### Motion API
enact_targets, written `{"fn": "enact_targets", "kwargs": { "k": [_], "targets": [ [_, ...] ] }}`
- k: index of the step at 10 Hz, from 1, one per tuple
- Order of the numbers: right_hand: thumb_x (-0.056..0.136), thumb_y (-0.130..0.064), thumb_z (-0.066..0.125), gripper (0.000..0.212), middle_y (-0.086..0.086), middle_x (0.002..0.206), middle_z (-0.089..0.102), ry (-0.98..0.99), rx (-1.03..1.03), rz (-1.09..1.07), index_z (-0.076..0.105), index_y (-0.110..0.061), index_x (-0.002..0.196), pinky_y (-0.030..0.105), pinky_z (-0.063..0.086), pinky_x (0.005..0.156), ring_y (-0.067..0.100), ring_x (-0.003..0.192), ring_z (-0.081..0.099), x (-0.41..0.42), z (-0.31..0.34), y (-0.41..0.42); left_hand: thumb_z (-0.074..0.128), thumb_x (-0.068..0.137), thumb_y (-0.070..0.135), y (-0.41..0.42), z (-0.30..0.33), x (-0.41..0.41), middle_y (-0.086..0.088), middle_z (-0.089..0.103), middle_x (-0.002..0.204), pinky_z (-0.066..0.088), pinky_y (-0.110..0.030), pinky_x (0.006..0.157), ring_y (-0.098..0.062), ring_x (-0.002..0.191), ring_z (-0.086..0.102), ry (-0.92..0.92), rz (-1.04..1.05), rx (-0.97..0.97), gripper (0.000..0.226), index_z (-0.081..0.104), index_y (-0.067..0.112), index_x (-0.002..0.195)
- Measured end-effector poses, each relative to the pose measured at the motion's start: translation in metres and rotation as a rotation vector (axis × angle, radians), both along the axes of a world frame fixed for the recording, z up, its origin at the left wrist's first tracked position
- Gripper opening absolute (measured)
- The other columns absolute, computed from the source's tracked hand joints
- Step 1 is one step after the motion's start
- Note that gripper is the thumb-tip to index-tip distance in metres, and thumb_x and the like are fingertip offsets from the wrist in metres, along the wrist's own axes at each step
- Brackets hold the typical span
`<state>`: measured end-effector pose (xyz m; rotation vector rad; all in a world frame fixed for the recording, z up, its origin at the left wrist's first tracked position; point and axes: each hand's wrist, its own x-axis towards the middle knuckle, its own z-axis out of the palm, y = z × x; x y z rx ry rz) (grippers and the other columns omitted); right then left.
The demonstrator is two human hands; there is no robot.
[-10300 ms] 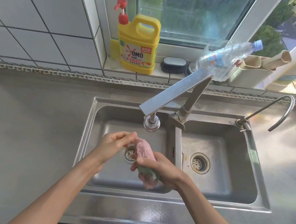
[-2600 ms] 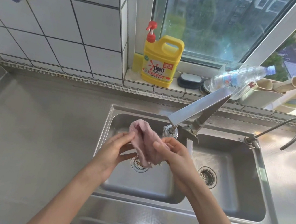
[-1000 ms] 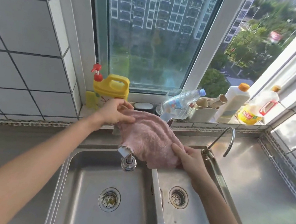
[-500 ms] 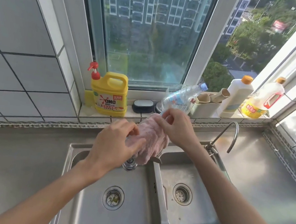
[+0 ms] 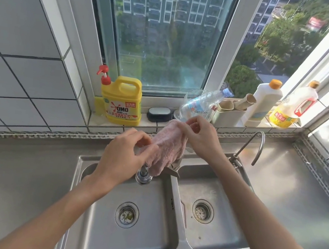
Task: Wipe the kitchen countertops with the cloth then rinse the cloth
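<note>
A pink cloth lies draped over the spout of the main tap, above the divider of the steel double sink. My left hand pinches the cloth's near left edge, just above the tap's nozzle. My right hand pinches the cloth's far upper end, close to the windowsill. The cloth hides most of the spout. No water is seen running.
On the windowsill stand a yellow detergent jug, a black soap dish, a tilted clear plastic bottle, a beige holder, a white bottle and an oil bottle. A thin gooseneck tap rises right of the sink. Steel countertop extends both sides.
Earlier the cloth was rinsed and wrung over the left basin, then spread wide. Over the last second both hands laid it over the spout and now pinch its two ends.
</note>
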<state>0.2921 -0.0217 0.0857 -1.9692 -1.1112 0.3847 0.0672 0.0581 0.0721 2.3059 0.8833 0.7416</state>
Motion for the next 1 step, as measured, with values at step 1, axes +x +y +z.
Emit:
{"fn": "enact_targets", "kwargs": {
  "k": [1],
  "targets": [
    [0.1,-0.038,0.067,0.021,-0.008,0.089,0.066,-0.022,0.0,-0.029,0.064,-0.018,0.101,0.017,0.043,0.069,0.001,0.08,0.059,0.0068,0.0059,-0.0194,0.074,0.093,0.038,0.0001,0.0003,-0.0162,0.019,0.07,0.09,0.047,-0.009,0.072,-0.002,0.089,0.066,-0.084,0.03,-0.087,0.005,0.072,0.033,0.093]
  ]
}}
